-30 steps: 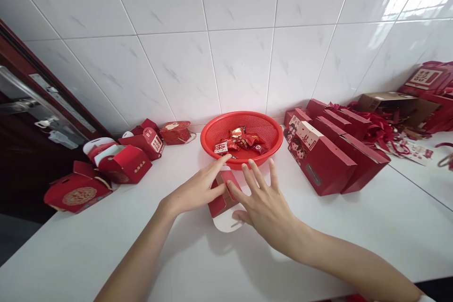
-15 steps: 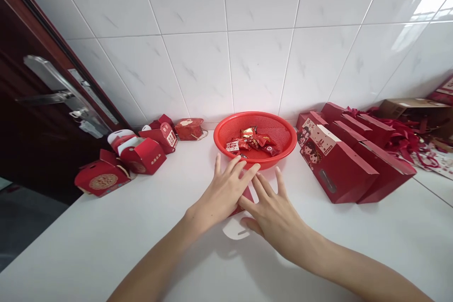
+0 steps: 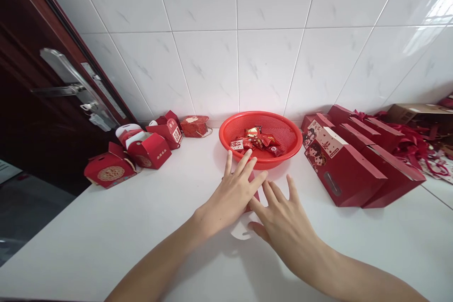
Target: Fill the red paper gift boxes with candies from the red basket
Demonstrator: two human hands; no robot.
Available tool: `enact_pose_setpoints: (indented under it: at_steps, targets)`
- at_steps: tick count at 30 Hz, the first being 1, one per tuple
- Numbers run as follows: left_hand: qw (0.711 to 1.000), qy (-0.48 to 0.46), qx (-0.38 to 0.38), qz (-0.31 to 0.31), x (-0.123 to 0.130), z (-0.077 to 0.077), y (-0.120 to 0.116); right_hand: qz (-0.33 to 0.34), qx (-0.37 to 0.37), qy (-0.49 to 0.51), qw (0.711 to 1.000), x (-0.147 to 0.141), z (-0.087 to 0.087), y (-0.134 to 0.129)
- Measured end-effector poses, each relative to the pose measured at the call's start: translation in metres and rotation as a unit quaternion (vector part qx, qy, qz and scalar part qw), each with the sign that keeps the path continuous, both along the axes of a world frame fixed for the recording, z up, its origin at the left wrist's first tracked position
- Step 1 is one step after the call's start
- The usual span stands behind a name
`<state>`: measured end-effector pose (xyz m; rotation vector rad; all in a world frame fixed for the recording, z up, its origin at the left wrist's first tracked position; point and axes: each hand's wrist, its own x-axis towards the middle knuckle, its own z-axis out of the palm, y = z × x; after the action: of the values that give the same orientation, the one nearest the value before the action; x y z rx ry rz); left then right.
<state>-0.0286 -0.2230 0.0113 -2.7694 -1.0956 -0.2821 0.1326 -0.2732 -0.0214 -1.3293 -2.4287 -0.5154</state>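
Note:
A small red paper box lies on the white table in front of me, mostly hidden beneath my hands. Its pale flap with a curved edge and a slot sticks out towards me. My left hand is laid over the box with its fingers spread. Beside it, my right hand has stretched fingers and its thumb by the flap; its index finger meets the left hand over the box. Just beyond my fingertips stands a red plastic basket holding several red-wrapped candies.
On the left, several folded red gift boxes stand near a dark door with a metal handle. Larger red boxes lean together at the right, with red ribbons and a cardboard box behind. A tiled wall closes the back.
The camera view has turned slightly left, so everything sits further right in the picture. My hands stay over the box; the fingers of the left hand have shifted a little.

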Motion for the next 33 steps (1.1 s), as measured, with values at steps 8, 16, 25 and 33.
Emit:
enact_pose_setpoints:
  at_steps: [8, 16, 25, 33]
  targets:
    - [0.999, -0.037, -0.031, -0.007, -0.01, 0.007, 0.007, -0.054, -0.041, -0.002, 0.998, 0.007, 0.003, 0.01]
    - [0.989, -0.075, -0.11, 0.058, -0.04, 0.017, 0.024, -0.091, -0.091, -0.024, 0.991, 0.007, 0.006, 0.019]
    - [0.911, -0.134, -0.375, 0.111, -0.077, 0.023, 0.06, -0.093, -0.277, -0.011, 0.956, 0.016, 0.025, 0.031]
    - [0.863, -0.116, -0.489, 0.055, -0.081, 0.025, 0.061, -0.085, -0.33, -0.013, 0.94, 0.029, 0.037, 0.04]
